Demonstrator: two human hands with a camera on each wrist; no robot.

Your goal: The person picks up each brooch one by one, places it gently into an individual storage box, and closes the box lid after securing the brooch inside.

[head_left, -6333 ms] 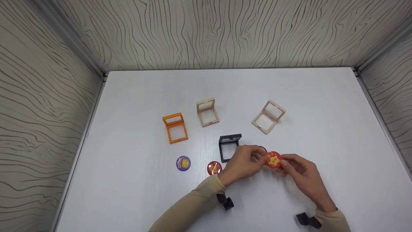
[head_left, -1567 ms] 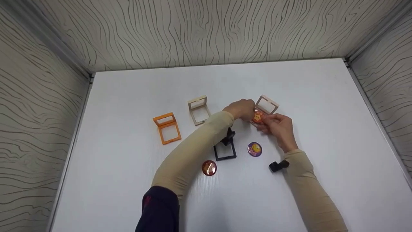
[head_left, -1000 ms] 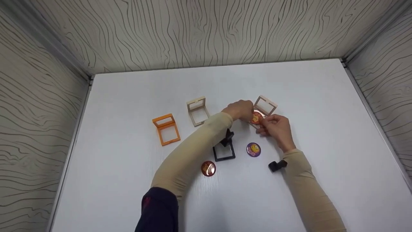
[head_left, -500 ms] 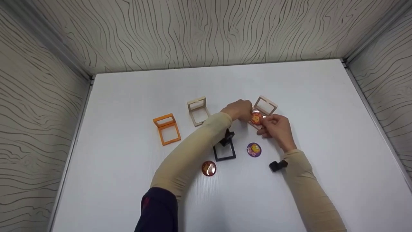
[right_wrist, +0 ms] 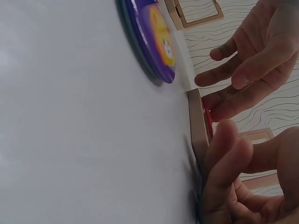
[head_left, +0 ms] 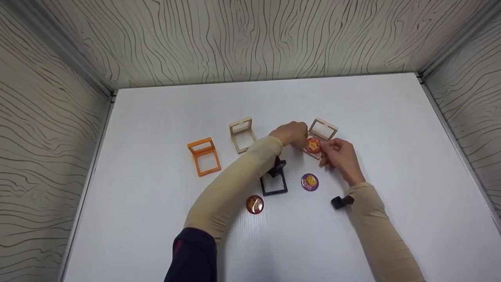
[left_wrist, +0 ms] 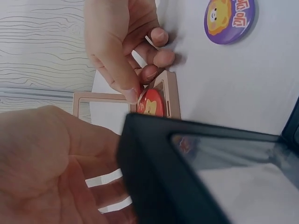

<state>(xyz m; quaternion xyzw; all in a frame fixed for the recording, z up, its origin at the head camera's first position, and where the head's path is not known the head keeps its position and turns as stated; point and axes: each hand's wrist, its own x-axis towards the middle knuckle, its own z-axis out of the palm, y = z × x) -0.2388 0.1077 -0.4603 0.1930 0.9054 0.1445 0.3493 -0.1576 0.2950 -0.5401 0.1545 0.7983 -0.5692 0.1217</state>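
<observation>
A red round badge (head_left: 313, 145) with a yellow star figure lies in the base of an open pinkish display frame (head_left: 312, 153), whose lid stands up. At the frame's left side is my left hand (head_left: 292, 133); in the right wrist view its fingers (right_wrist: 222, 72) are loosely extended, the lower ones reaching the badge's edge. My right hand (head_left: 341, 156) pinches the frame's right corner. In the left wrist view its thumb lies at the red badge (left_wrist: 152, 105), with the other fingers curled against the outer wall.
A purple badge (head_left: 310, 182) and another red badge (head_left: 255, 204) lie nearer. My left sleeve (head_left: 231, 188) passes over part of a black frame (head_left: 274, 192) and a beige frame (head_left: 243, 137). An orange frame (head_left: 207, 171) stands open at left.
The red badge was carried from above the table's front into the pinkish frame, held by both hands. In the last half second the right fingers drew slightly back, uncovering more of it.
</observation>
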